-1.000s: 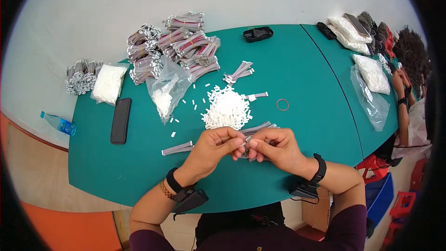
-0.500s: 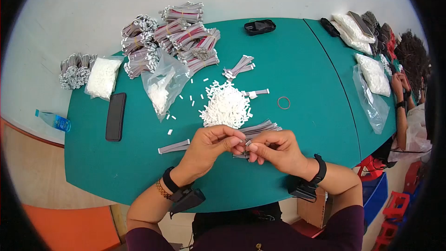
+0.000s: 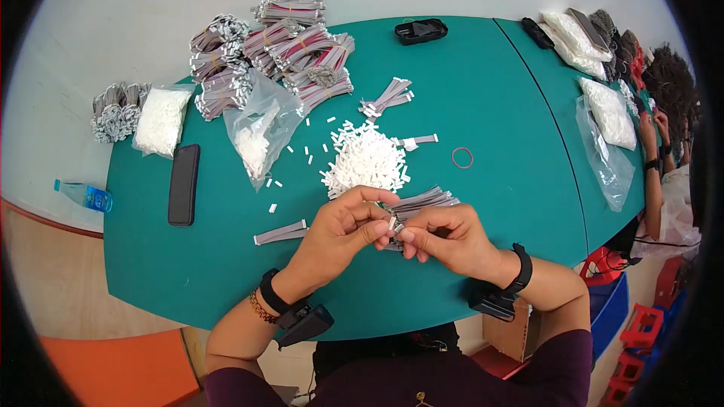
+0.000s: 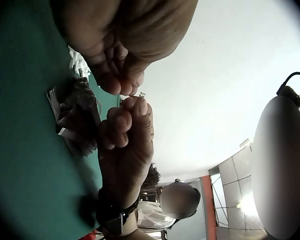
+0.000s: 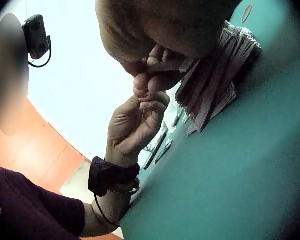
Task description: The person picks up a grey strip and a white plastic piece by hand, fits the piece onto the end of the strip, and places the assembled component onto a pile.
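Observation:
Close together over the green table, the left hand (image 3: 341,230) pinches a small white piece (image 3: 391,223) between thumb and finger. Beside it the right hand (image 3: 451,240) pinches the metallic-looking end of a grey flat cable (image 3: 400,229). In the left wrist view a small connector (image 4: 142,95) shows at the right hand's fingertips (image 4: 140,106). Behind the hands lie a heap of small white pieces (image 3: 367,157) and a bunch of grey cables (image 3: 426,200), which the right wrist view also shows as a fanned bunch (image 5: 210,85). Most of the held cable is hidden by the fingers.
Cable bundles (image 3: 302,49), clear bag (image 3: 264,117), white bag (image 3: 162,122) and black phone (image 3: 183,185) are at the left. Loose cables (image 3: 280,233) lie by the left wrist. A red rubber band (image 3: 462,157) lies right of the heap; another person's arm (image 3: 653,181) is far right.
The left hand's fingers have shifted, and a white piece shows more plainly at their tips. Both hands stay close together. The table and its objects have moved slightly up and left in the head view.

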The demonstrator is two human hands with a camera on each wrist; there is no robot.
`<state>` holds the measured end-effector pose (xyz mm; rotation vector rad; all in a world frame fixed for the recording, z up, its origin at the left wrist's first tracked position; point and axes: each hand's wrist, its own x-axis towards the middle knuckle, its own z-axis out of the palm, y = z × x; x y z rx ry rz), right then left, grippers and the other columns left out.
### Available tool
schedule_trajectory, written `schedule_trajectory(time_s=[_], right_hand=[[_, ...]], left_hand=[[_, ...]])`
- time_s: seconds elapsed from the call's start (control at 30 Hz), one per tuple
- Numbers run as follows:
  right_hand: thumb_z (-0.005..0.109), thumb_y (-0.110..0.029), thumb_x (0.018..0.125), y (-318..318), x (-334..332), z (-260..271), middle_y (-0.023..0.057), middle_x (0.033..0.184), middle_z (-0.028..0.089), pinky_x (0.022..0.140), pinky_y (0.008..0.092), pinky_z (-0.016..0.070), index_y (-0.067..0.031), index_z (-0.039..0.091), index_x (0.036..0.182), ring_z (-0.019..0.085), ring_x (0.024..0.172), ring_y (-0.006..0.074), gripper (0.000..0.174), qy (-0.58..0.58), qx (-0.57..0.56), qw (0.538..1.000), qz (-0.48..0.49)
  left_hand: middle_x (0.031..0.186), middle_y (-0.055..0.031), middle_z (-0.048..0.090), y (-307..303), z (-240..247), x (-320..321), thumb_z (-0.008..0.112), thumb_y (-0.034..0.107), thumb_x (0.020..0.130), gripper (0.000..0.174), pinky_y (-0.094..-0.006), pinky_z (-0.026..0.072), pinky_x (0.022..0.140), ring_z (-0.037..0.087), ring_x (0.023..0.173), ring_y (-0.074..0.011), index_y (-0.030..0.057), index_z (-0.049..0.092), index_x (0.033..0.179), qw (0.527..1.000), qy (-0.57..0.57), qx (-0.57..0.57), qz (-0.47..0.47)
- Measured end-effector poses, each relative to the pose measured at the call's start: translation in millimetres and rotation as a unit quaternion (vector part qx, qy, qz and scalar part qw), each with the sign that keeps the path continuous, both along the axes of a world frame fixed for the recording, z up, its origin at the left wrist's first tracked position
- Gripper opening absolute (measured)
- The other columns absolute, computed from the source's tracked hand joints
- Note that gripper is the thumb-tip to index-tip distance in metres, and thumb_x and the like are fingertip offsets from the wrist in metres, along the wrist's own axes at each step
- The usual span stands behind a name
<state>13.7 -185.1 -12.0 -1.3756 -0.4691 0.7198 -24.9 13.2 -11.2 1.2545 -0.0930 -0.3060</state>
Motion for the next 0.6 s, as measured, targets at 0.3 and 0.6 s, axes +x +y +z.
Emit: schedule_trajectory(time_s=[0.3,0.6], right_hand=[[0.055,-0.013,0.090,0.3,-0.5,2.1,-0.0008,0.071,0.060,0.052,0.0169,0.0413,-0.0026,0.065,0.089,0.051,0.061,0.0023,0.014,0.001,-0.002,1.000,0.008],[0.057,-0.015,0.090,0.9,-1.0,1.9,-0.0016,0.070,0.059,0.052,0.0167,0.0414,-0.0032,0.066,0.087,0.051,0.060,0.0022,0.015,-0.006,-0.005,1.000,-0.001]], left_hand=[[0.087,-0.0053,0.060,-0.8,-3.2,-1.5,0.057,0.008,0.087,0.018,-0.0227,0.0451,0.069,0.054,0.074,-0.0092,-0.0034,0.059,0.102,1.000,0.011,0.014,-0.003],[0.088,-0.0054,0.060,-2.1,-4.0,-2.5,0.058,0.007,0.087,0.017,-0.0227,0.0453,0.070,0.054,0.075,-0.0089,-0.0027,0.059,0.101,1.000,0.012,0.003,0.004]])
